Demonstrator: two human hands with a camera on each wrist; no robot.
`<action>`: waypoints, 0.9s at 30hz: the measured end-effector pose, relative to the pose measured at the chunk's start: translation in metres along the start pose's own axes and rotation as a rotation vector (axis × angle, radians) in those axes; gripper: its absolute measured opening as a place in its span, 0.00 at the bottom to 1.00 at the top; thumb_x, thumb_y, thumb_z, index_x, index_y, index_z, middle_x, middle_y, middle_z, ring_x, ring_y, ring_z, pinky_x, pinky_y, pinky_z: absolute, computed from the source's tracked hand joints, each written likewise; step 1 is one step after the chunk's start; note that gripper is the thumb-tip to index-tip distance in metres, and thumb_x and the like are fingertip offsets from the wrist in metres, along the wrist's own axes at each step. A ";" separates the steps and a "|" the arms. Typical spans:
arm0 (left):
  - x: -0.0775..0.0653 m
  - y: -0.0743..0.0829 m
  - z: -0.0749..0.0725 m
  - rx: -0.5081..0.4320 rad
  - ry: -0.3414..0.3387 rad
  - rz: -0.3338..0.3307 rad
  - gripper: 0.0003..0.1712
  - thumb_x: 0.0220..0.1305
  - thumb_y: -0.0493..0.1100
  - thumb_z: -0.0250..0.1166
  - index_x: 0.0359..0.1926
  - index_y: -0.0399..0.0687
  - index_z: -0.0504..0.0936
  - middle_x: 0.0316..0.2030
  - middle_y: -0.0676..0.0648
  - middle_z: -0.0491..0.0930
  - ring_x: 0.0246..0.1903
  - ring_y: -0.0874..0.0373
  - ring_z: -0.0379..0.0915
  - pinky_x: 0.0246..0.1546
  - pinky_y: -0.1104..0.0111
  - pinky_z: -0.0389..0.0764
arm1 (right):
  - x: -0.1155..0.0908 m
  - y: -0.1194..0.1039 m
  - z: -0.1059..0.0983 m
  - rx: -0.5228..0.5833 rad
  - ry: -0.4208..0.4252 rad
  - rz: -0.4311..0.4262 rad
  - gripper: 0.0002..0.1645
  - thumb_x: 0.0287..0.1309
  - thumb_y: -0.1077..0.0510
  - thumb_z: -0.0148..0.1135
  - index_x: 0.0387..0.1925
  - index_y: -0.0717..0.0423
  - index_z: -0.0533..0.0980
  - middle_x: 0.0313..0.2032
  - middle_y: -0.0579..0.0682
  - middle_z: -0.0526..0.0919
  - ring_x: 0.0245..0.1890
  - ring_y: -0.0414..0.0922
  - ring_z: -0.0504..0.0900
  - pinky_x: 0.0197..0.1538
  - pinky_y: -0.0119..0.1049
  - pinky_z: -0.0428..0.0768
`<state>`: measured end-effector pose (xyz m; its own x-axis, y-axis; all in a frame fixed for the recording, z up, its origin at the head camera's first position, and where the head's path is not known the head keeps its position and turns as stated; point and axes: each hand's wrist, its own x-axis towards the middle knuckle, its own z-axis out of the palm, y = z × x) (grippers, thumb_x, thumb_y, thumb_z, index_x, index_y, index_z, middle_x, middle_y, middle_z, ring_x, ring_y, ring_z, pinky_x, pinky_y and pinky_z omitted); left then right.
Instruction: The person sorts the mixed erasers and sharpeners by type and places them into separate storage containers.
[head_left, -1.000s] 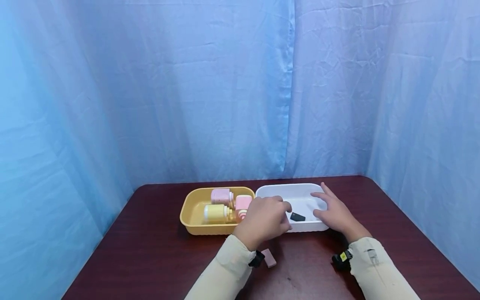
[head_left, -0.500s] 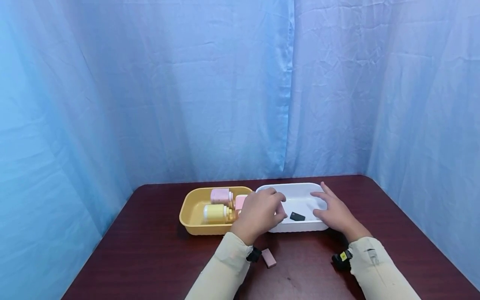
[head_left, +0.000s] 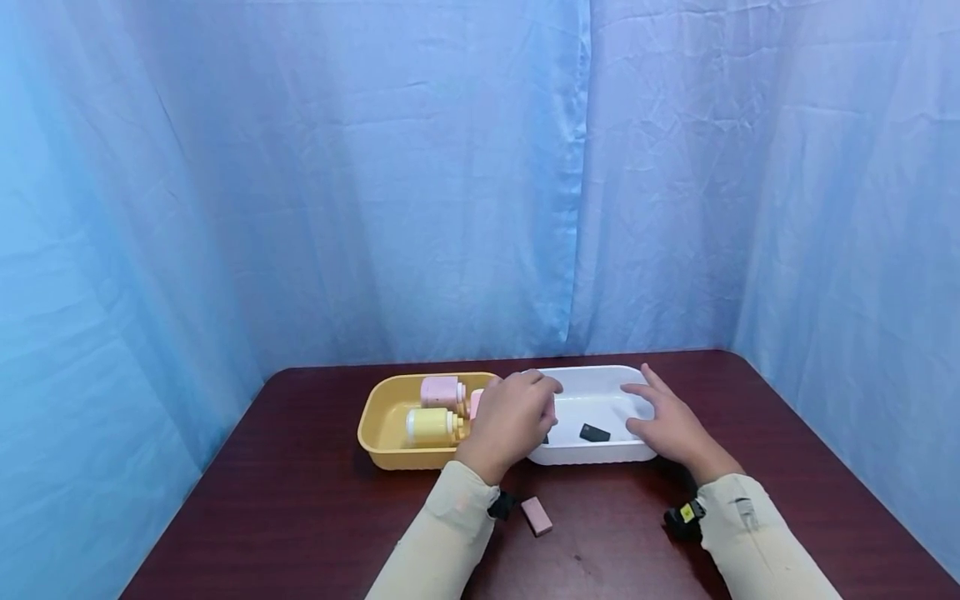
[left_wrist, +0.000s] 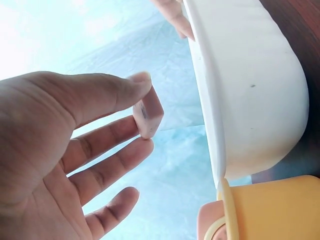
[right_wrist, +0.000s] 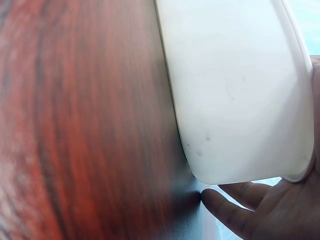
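Above the left end of the white tray (head_left: pixel 592 452), my left hand (head_left: pixel 510 417) pinches a small pink block (left_wrist: pixel 150 111) between thumb and fingertips. Faint dark marks show on one face of the block. A black block (head_left: pixel 595 432) lies in the tray; part of another dark piece (head_left: pixel 545 440) shows beside my left hand. My right hand (head_left: pixel 670 425) rests at the tray's right end with fingers spread, some reaching over the rim and others outside the wall (right_wrist: pixel 245 95). Another pink block (head_left: pixel 537 517) lies on the table in front of the tray.
A yellow tray (head_left: pixel 382 454) stands against the white tray's left side. It holds a yellow bottle (head_left: pixel 431 425), a pink bottle (head_left: pixel 441 391) and another pink item (head_left: pixel 475 402) partly behind my left hand. Blue curtains (head_left: pixel 450 183) hang beyond the dark red table (head_left: pixel 285 500).
My left hand has moved left and slightly back along the white tray, uncovering more of its inside. My right hand has stayed in place.
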<state>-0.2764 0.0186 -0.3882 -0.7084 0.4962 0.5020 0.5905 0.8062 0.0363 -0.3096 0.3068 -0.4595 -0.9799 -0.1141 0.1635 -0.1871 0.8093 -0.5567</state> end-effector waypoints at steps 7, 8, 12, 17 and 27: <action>0.000 0.003 0.002 0.002 -0.040 -0.016 0.15 0.66 0.47 0.71 0.53 0.62 0.87 0.51 0.57 0.85 0.51 0.62 0.82 0.44 0.61 0.80 | 0.000 0.001 0.000 0.002 0.002 -0.005 0.35 0.60 0.58 0.64 0.70 0.59 0.73 0.82 0.63 0.44 0.78 0.69 0.52 0.70 0.72 0.61; 0.000 0.003 0.003 -0.002 -0.048 -0.019 0.16 0.66 0.47 0.71 0.54 0.62 0.87 0.52 0.56 0.85 0.52 0.62 0.81 0.44 0.61 0.80 | 0.000 0.001 0.000 0.002 0.001 -0.006 0.35 0.60 0.58 0.64 0.70 0.59 0.73 0.82 0.63 0.44 0.78 0.69 0.52 0.70 0.72 0.61; 0.000 0.006 0.003 0.002 -0.063 -0.018 0.16 0.67 0.47 0.70 0.56 0.62 0.86 0.54 0.55 0.83 0.54 0.61 0.80 0.44 0.62 0.81 | 0.000 0.000 0.000 0.006 -0.002 0.001 0.35 0.60 0.58 0.64 0.70 0.58 0.73 0.82 0.62 0.44 0.78 0.69 0.52 0.70 0.72 0.60; 0.000 0.008 0.004 0.033 -0.076 -0.004 0.18 0.66 0.48 0.71 0.56 0.62 0.86 0.55 0.54 0.83 0.54 0.61 0.80 0.44 0.61 0.82 | 0.000 0.000 0.000 0.002 -0.003 0.011 0.35 0.60 0.58 0.63 0.70 0.59 0.72 0.82 0.62 0.43 0.78 0.70 0.52 0.70 0.73 0.59; 0.002 0.010 0.008 0.024 -0.118 -0.021 0.20 0.65 0.48 0.72 0.57 0.63 0.85 0.56 0.54 0.82 0.53 0.60 0.80 0.50 0.60 0.83 | 0.001 0.001 0.000 -0.002 -0.005 0.019 0.35 0.60 0.58 0.63 0.70 0.59 0.72 0.82 0.62 0.43 0.78 0.69 0.52 0.70 0.73 0.59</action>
<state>-0.2749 0.0297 -0.3935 -0.7619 0.5122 0.3965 0.5666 0.8237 0.0246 -0.3104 0.3074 -0.4599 -0.9835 -0.1018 0.1494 -0.1688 0.8124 -0.5581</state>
